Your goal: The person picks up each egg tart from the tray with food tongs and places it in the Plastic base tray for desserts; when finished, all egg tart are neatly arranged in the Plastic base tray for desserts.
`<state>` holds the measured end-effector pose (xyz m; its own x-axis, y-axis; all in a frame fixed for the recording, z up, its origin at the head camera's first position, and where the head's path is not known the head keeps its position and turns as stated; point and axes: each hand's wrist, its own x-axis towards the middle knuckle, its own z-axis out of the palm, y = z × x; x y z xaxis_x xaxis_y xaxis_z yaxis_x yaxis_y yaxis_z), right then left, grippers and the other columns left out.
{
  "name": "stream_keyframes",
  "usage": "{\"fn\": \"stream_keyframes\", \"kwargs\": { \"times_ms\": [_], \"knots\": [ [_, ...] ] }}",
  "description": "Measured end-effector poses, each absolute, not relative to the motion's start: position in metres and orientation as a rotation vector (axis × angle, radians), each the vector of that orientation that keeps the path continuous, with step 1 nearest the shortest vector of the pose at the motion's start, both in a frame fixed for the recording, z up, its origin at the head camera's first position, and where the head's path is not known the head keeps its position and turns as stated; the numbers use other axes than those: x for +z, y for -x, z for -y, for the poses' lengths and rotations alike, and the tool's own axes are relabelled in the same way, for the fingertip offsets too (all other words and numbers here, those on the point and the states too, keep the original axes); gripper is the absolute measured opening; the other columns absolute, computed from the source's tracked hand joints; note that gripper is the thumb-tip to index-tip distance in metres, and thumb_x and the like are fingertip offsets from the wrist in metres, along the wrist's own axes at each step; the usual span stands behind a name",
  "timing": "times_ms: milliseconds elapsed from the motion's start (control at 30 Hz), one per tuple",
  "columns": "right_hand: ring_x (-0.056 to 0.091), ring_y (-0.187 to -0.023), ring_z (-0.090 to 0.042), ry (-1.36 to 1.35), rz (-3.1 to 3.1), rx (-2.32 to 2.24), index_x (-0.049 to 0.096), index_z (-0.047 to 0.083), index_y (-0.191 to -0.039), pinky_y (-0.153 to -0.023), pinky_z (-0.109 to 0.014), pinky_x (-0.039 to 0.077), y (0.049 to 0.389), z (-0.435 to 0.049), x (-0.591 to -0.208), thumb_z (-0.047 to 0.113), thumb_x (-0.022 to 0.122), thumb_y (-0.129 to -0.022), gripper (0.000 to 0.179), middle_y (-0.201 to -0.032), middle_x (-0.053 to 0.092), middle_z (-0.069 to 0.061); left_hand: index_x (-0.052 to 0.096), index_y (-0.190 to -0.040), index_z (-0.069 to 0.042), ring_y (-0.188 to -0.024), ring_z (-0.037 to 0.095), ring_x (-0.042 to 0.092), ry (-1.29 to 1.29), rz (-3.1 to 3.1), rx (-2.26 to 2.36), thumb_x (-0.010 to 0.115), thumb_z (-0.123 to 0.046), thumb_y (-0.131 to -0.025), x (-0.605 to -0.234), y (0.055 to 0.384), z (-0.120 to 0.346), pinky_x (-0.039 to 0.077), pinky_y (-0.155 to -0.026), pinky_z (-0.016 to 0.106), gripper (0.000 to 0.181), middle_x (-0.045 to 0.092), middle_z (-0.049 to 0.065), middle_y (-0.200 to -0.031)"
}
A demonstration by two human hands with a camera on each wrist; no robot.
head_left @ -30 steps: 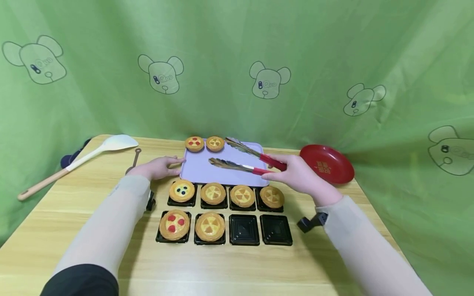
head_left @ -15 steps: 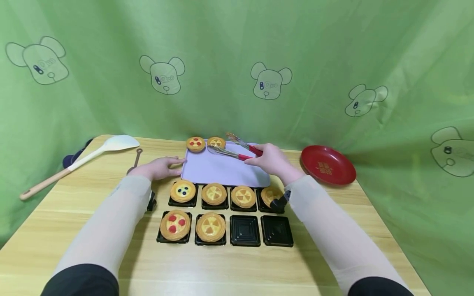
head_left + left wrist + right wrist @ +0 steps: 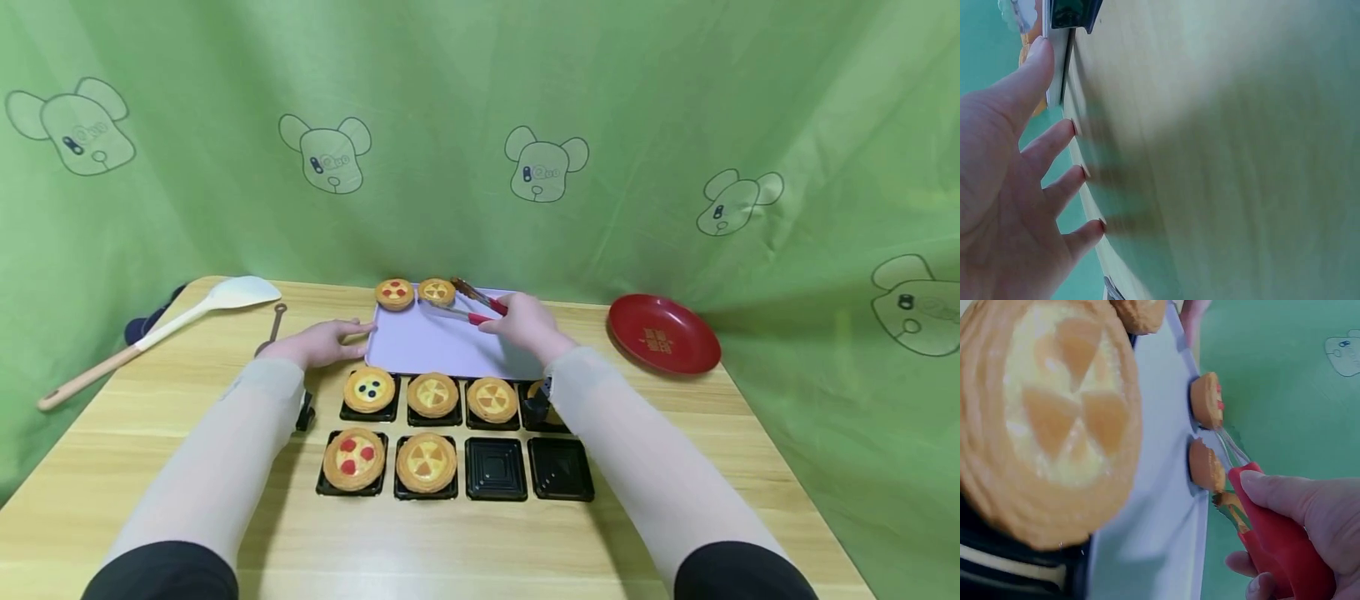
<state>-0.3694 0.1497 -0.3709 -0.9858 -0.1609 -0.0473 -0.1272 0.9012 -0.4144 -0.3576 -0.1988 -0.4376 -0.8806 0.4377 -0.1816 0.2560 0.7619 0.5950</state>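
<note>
Right hand [image 3: 522,322], tongs [image 3: 480,319] moved to eleven-o'clock tart [image 3: 437,290] on tray [image 3: 427,343], fingers grasping tongs; left hand [image 3: 318,343], fingers released, at nine. Tight gap: tip could shove ten-o'clock tart [image 3: 394,293] off.

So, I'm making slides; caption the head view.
Right hand holding red-handled metal tongs astride a round golden tart on a rectangular lilac tray.

- green curtain [image 3: 442,67]: behind table and along both sides, outlined mouse heads printed on it
- table [image 3: 450,546]: light wood grain
- ladle [image 3: 242,292]: far left, pale head, wooden handle end past table edge
- brown spoon [image 3: 278,317]: near ladle, partly hidden
- red plate [image 3: 667,312]: far right, gold marking
</note>
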Motion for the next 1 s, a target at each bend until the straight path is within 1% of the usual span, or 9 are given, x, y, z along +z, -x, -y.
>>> {"fn": "stream_keyframes", "kwargs": {
  "times_ms": [100,133,400,600,767,867,1000],
  "knots": [
    [0.057,-0.078,-0.024,0.232,-3.006,-0.628,0.071,0.013,-0.108,-0.069,-0.037,0.045,0.372,-0.143,-0.376,0.043,0.079,-0.083,0.04,-0.091,0.067,-0.003,0.035,-0.153,-0.014,-0.142,0.05,0.017,-0.541,-2.649,0.833,0.059,-0.032,-0.099,-0.437,0.356,0.199,0.008,-0.114,0.064,0.062,0.018,0.024,-0.159],
    [0.056,-0.078,-0.024,0.235,-3.012,-0.618,0.072,0.013,-0.107,-0.069,-0.036,0.045,0.372,-0.141,-0.377,0.043,0.079,-0.083,0.039,-0.091,0.066,-0.003,0.035,-0.153,-0.015,-0.143,0.049,0.017,-0.536,-2.648,0.836,0.059,-0.032,-0.099,-0.437,0.355,0.199,0.008,-0.114,0.063,0.061,0.018,0.024,-0.159],
    [0.056,-0.081,-0.026,0.193,-3.044,-0.568,0.072,0.014,-0.11,-0.071,-0.038,0.046,0.375,-0.133,-0.383,0.041,0.077,-0.085,0.037,-0.087,0.063,-0.005,0.034,-0.154,-0.016,-0.143,0.049,0.016,-0.536,-2.653,0.817,0.059,-0.031,-0.099,-0.437,0.354,0.201,0.008,-0.115,0.063,0.062,0.017,0.023,-0.16],
    [0.056,-0.081,-0.026,0.18,-3.04,-0.611,0.071,0.012,-0.118,-0.069,-0.038,0.045,0.375,-0.137,-0.382,0.04,0.076,-0.087,0.042,-0.091,0.063,-0.006,0.034,-0.154,-0.018,-0.143,0.048,0.016,-0.535,-2.651,0.8,0.059,-0.033,-0.099,-0.439,0.359,0.201,0.008,-0.115,0.063,0.062,0.017,0.022,-0.16],
    [0.057,-0.084,-0.026,0.157,-2.991,-0.68,0.066,0.013,-0.129,-0.073,-0.038,0.045,0.374,-0.146,-0.378,0.04,0.074,-0.088,0.049,-0.099,0.065,-0.006,0.035,-0.154,-0.017,-0.143,0.048,0.016,-0.529,-2.649,0.806,0.059,-0.032,-0.099,-0.438,0.358,0.201,0.008,-0.115,0.063,0.062,0.017,0.022,-0.16],
    [0.057,-0.082,-0.027,0.172,-2.983,-0.684,0.063,0.012,-0.133,-0.072,-0.037,0.046,0.372,-0.152,-0.37,0.041,0.074,-0.087,0.055,-0.1,0.066,-0.008,0.035,-0.154,-0.016,-0.143,0.048,0.016,-0.526,-2.641,0.822,0.06,-0.032,-0.099,-0.437,0.357,0.2,0.008,-0.115,0.063,0.062,0.017,0.023,-0.16],
    [0.059,-0.082,-0.026,0.242,-3.017,-0.661,0.061,0.011,-0.136,-0.07,-0.036,0.047,0.366,-0.161,-0.353,0.043,0.075,-0.086,0.061,-0.108,0.069,-0.011,0.035,-0.153,-0.015,-0.143,0.048,0.016,-0.528,-2.643,0.825,0.059,-0.033,-0.099,-0.436,0.357,0.199,0.008,-0.115,0.063,0.062,0.017,0.023,-0.159]
  ]
}}
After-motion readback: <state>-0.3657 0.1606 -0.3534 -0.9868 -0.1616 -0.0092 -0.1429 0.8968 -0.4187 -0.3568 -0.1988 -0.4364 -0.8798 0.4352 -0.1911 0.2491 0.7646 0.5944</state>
